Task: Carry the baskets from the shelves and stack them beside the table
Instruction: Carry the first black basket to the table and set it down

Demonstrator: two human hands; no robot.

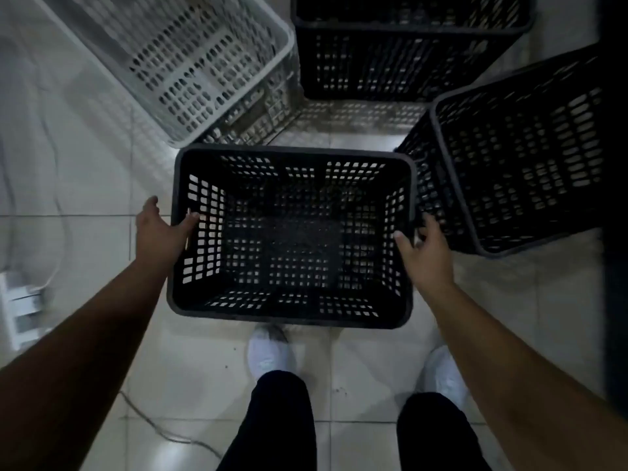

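A black perforated basket [292, 321] sits directly below me, its open top facing up. My left hand [159, 232] straddles its left rim, thumb hooked inside and fingers along the outer wall. My right hand [424, 253] straddles the right rim the same way, thumb inside and fingers loosely spread outside. The basket's near rim covers the toe of my left shoe [268, 351]. Whether the basket rests on the floor or hangs in my hands I cannot tell.
A white basket [234, 15] stands tilted at the back left, a black basket [407, 62] straight ahead, another black one [452, 137] tilted at the right, almost touching the held basket. White tiled floor [88, 185], a power strip [20, 307] with cables at the left.
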